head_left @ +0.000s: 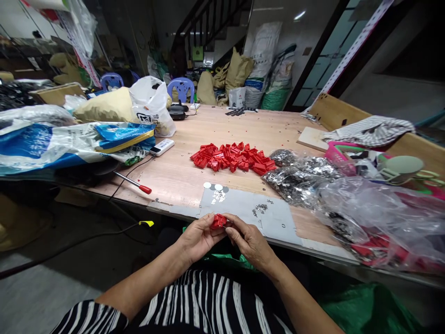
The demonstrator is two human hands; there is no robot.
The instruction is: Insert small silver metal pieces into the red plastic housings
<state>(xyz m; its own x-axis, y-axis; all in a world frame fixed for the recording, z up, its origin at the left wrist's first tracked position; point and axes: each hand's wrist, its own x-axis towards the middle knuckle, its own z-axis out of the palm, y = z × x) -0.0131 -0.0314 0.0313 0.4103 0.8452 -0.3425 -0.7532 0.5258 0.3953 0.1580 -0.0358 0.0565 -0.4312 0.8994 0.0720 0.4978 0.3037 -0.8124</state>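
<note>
- grip?
- left hand (200, 236) clamps 1 red part (218, 221) near the table (177, 176) edge; right hand (248, 239) pinches its side, perhaps steadying it.
- why the red pile (232, 158) ahead?
- likely easy reach.

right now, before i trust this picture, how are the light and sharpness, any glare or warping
Head view: the staircase sits in deep shadow; head view: glints speckle the clear plastic bag; head view: a white streak of glare shows on the back wall; head view: the red piece held at the hands is too small for fine detail.
</note>
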